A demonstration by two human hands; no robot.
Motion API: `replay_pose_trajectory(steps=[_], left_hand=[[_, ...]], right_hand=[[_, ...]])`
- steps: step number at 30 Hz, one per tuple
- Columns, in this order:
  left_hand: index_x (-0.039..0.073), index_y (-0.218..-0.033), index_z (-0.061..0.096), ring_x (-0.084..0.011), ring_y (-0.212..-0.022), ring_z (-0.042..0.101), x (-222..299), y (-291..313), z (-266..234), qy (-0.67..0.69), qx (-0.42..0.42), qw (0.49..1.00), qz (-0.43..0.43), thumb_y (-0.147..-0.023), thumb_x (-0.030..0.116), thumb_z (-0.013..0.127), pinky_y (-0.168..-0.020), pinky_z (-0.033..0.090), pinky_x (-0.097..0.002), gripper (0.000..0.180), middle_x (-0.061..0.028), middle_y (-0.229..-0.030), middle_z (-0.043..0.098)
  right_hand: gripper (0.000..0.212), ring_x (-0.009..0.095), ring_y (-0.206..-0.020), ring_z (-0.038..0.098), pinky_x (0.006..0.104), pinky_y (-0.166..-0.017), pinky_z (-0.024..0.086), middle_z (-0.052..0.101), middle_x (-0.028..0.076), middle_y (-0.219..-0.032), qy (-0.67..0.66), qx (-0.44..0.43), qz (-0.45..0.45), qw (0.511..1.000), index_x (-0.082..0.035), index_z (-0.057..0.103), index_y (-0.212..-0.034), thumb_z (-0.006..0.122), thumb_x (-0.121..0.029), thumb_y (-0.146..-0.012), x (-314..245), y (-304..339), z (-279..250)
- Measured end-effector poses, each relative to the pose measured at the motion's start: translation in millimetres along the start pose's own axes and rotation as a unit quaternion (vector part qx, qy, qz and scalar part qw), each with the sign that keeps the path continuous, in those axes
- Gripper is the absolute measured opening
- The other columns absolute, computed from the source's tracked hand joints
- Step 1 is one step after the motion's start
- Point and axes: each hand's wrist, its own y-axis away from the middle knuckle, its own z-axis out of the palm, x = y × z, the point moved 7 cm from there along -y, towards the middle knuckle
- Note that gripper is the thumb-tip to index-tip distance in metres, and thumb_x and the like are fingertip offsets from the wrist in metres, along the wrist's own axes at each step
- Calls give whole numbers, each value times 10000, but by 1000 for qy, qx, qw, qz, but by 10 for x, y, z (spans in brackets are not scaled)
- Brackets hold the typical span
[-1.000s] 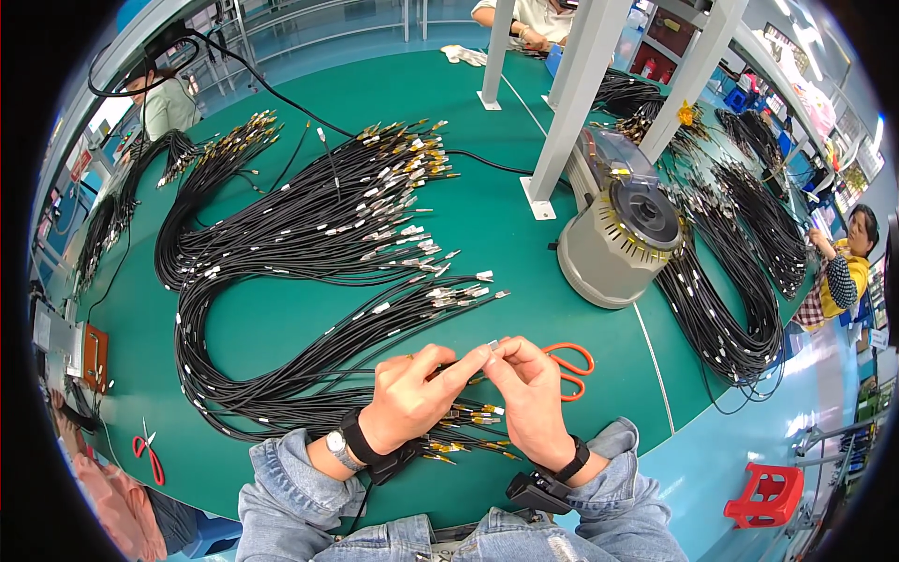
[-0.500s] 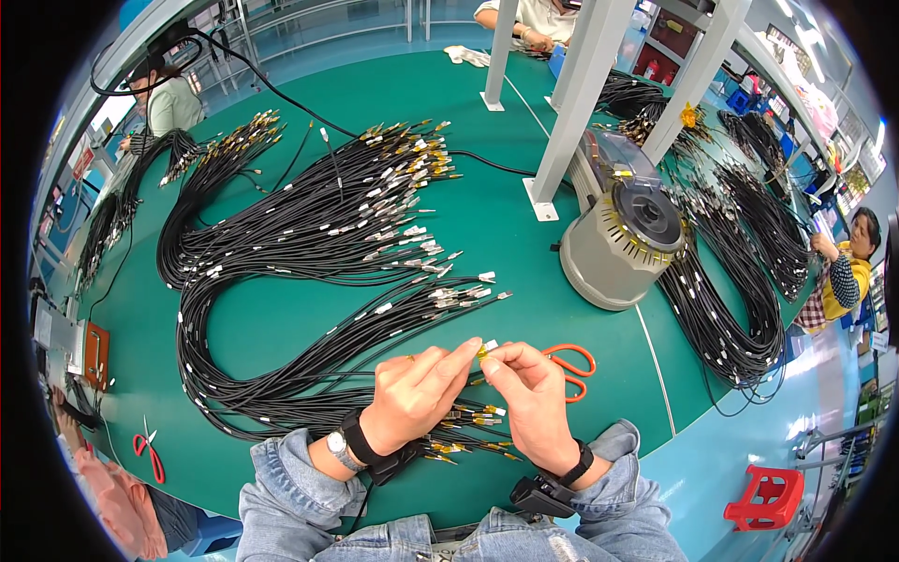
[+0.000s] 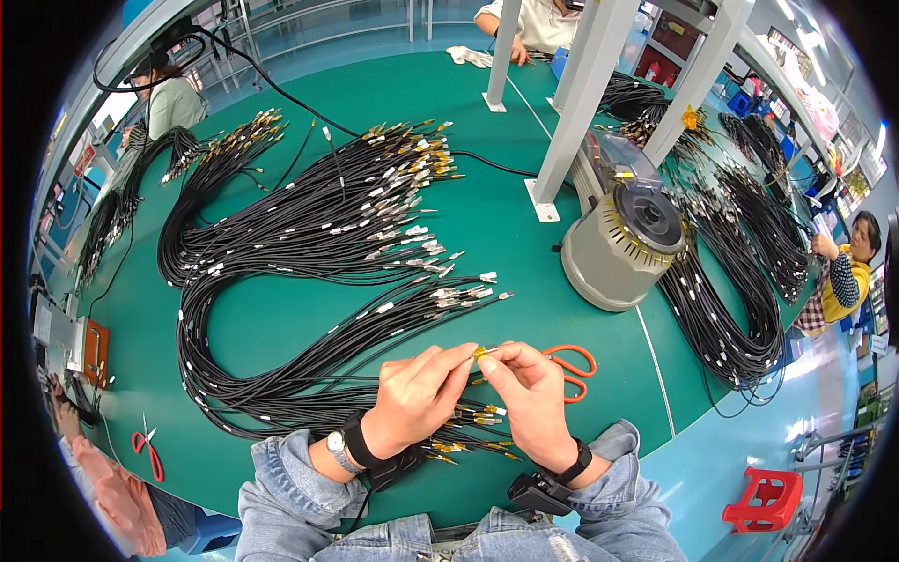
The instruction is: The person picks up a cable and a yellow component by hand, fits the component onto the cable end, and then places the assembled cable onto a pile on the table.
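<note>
My left hand (image 3: 417,391) and my right hand (image 3: 532,398) meet over the green table's near middle, fingertips pinched together. Between them is a small yellow-wrapped cable end (image 3: 484,352); the fingers cover most of it. Under and beside my hands lie black cable ends (image 3: 479,418) with yellow and white tips. A large curved bundle of black cables (image 3: 234,267) with white tags spreads to the left and beyond. Close to my right hand, orange-handled scissors (image 3: 582,362) rest on the table, their blades hidden behind it.
A round grey tape dispenser (image 3: 609,267) with yellow strips round its disc stands at right, beside grey posts (image 3: 573,103). More cables (image 3: 721,323) hang over the right edge. Red scissors (image 3: 150,455) lie at left. Co-workers sit around the table; a red stool (image 3: 763,501) stands on the floor.
The white tag that showed between my fingertips is now hardly visible, and my fingers have shifted slightly on the yellow piece. Across the table, a co-worker's hand has moved left.
</note>
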Motion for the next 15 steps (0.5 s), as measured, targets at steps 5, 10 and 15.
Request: replay_pose_trajectory(steps=[5, 10, 15], left_hand=[[12, -916, 598, -178, -446, 534, -35, -11, 3, 53, -3, 997, -59, -759, -15, 627, -387, 396, -266, 162, -84, -629, 585], [0, -888, 584, -204, -511, 596, -88, -4, 36, 84, -18, 991, -103, -789, 3, 609, -435, 445, -268, 102, -118, -685, 625], [-21, -849, 554, -162, -542, 613, -179, 36, 71, 167, -53, 953, -246, -821, 28, 594, -456, 452, -254, 69, -110, -661, 628]], right_hand=[[50, 71, -809, 546, 208, -742, 440, 590, 13, -881, 16, -7, 8, 1000, 1, 594, -877, 595, -26, -835, 21, -8, -7], [69, 76, -822, 550, 212, -747, 443, 600, 25, -900, 13, -4, 10, 1000, 3, 594, -893, 600, -37, -837, 44, -34, -29], [134, 75, -794, 532, 217, -728, 431, 607, 23, -869, -7, 3, 15, 1000, 12, 610, -906, 615, -105, -841, 52, -64, -31]])
